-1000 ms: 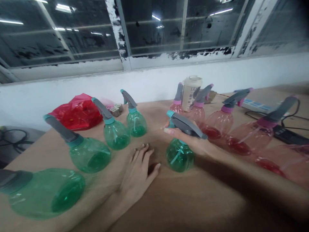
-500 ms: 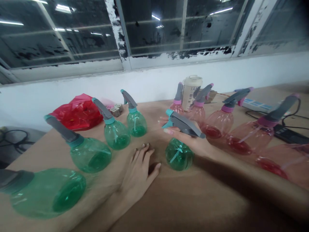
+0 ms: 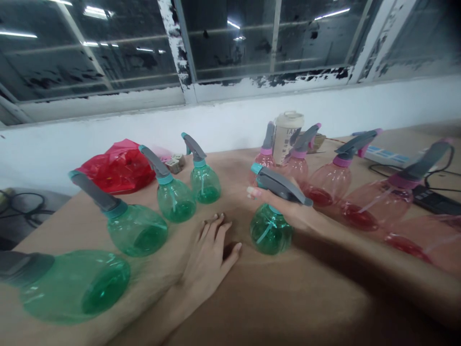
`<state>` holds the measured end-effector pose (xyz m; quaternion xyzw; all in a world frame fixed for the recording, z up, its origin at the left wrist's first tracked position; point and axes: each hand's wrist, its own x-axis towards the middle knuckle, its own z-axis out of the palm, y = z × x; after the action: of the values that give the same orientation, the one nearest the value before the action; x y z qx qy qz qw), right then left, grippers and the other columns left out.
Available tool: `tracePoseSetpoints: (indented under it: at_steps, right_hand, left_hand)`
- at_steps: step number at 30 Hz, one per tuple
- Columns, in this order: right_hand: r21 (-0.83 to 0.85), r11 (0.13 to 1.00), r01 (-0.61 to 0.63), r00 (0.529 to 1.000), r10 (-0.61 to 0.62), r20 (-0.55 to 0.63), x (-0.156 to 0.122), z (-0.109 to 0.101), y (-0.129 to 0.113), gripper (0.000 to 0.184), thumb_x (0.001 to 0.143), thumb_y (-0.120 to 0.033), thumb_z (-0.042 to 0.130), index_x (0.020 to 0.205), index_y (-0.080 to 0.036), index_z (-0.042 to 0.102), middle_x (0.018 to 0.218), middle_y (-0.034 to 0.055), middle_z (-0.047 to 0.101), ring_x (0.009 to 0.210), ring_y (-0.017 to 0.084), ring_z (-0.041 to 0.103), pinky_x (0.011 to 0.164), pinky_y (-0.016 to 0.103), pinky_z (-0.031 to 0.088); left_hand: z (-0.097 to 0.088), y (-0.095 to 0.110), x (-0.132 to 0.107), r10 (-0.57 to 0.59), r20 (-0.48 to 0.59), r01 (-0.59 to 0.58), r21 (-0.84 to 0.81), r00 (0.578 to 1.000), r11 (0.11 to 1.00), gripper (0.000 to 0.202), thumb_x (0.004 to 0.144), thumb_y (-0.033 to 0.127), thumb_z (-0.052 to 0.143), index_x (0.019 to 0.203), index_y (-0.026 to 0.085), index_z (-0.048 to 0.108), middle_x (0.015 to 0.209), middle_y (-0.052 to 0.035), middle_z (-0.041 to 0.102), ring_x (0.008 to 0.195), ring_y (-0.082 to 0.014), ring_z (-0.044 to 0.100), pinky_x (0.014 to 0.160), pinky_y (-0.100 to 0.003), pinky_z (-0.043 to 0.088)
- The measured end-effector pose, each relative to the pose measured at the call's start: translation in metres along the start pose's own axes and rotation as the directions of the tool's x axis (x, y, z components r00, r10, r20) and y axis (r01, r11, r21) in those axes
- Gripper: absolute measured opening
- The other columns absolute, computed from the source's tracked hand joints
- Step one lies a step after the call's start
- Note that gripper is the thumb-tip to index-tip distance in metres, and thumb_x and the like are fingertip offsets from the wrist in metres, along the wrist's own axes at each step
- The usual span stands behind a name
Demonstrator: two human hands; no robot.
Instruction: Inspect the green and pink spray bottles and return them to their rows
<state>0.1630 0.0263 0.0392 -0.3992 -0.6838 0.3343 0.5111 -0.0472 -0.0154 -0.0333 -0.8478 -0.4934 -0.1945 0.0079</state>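
Note:
My right hand [image 3: 284, 204] is wrapped round the neck of a green spray bottle [image 3: 271, 231] with a grey and teal trigger head; the bottle stands on the brown table [image 3: 288, 298] near the middle. My left hand [image 3: 212, 252] lies flat on the table just left of that bottle, fingers stretched out, holding nothing. Several more green spray bottles [image 3: 175, 198] run in a row along the left side. A row of pink spray bottles [image 3: 326, 180] runs along the right side.
A red plastic bag [image 3: 117, 166] lies at the back left, with small blocks [image 3: 175, 163] beside it. A lidded paper cup [image 3: 287, 132] stands behind the pink bottles. A power strip [image 3: 383, 156] and black cables [image 3: 435, 202] lie at the right. A white wall and windows close the back.
The trigger on the held green bottle stood out with my fingers off it half a second ago; my fingers have closed on it again. The left hand has stayed flat.

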Motion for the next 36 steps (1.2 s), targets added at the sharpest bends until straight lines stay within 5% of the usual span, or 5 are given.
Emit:
tracePoseSetpoints:
  at_steps: [7, 13, 21, 29, 36]
  right_hand:
    - [0.126, 0.992, 0.005, 1.000, -0.006, 0.008, -0.0015, 0.0043, -0.0008, 0.028, 0.076, -0.046, 0.066, 0.096, -0.027, 0.065, 0.088, 0.0001, 0.069, 0.096, 0.021, 0.063, 0.088, 0.039, 0.048]
    - [0.149, 0.988, 0.032, 0.999, -0.035, 0.023, -0.0011, 0.0043, -0.0019, 0.024, 0.073, -0.043, 0.070, 0.091, -0.026, 0.068, 0.098, 0.0016, 0.071, 0.106, 0.021, 0.061, 0.099, 0.040, 0.045]
    - [0.121, 0.992, 0.022, 1.000, -0.021, -0.006, -0.0033, 0.0043, 0.0002, 0.026, 0.072, -0.044, 0.070, 0.090, -0.026, 0.069, 0.096, 0.0036, 0.070, 0.104, 0.026, 0.062, 0.095, 0.047, 0.047]
    - [-0.021, 1.000, 0.000, 0.998, -0.002, -0.056, -0.0004, 0.0008, 0.0055, 0.024, 0.074, -0.043, 0.069, 0.067, -0.023, 0.057, 0.061, -0.0041, 0.054, 0.059, 0.013, 0.053, 0.055, 0.028, 0.042]
    - [0.078, 0.997, 0.010, 1.000, -0.010, 0.001, -0.0008, 0.0018, 0.0009, 0.024, 0.074, -0.042, 0.067, 0.093, -0.027, 0.065, 0.083, -0.0006, 0.066, 0.081, 0.018, 0.060, 0.076, 0.035, 0.048]
  left_hand:
    - [-0.0003, -0.0001, -0.0002, -0.009, -0.011, 0.009, -0.008, 1.000, 1.000, 0.037, 0.089, 0.036, 0.051, 0.120, 0.018, 0.049, 0.133, -0.0117, 0.050, 0.126, -0.0287, 0.043, 0.106, -0.051, 0.032]
    - [0.0005, 0.0000, -0.0002, -0.014, 0.006, 0.014, 0.005, 1.000, 1.000, 0.039, 0.089, 0.036, 0.051, 0.122, 0.017, 0.048, 0.135, -0.0126, 0.049, 0.127, -0.0291, 0.042, 0.106, -0.052, 0.031]
    - [0.0011, 0.0011, 0.0003, -0.016, -0.003, 0.016, -0.006, 1.000, 1.000, 0.037, 0.089, 0.036, 0.050, 0.121, 0.017, 0.048, 0.134, -0.0129, 0.049, 0.128, -0.0292, 0.041, 0.106, -0.052, 0.032]
    - [0.0001, 0.0005, 0.0000, -0.005, 0.004, 0.005, 0.001, 1.000, 1.000, 0.037, 0.089, 0.035, 0.051, 0.121, 0.017, 0.048, 0.134, -0.0131, 0.049, 0.127, -0.0293, 0.042, 0.105, -0.053, 0.032]
    - [-0.0009, 0.0025, -0.0001, -0.004, 0.005, 0.004, -0.002, 1.000, 1.000, 0.037, 0.089, 0.034, 0.051, 0.121, 0.016, 0.048, 0.134, -0.0136, 0.049, 0.126, -0.0297, 0.043, 0.104, -0.052, 0.033]
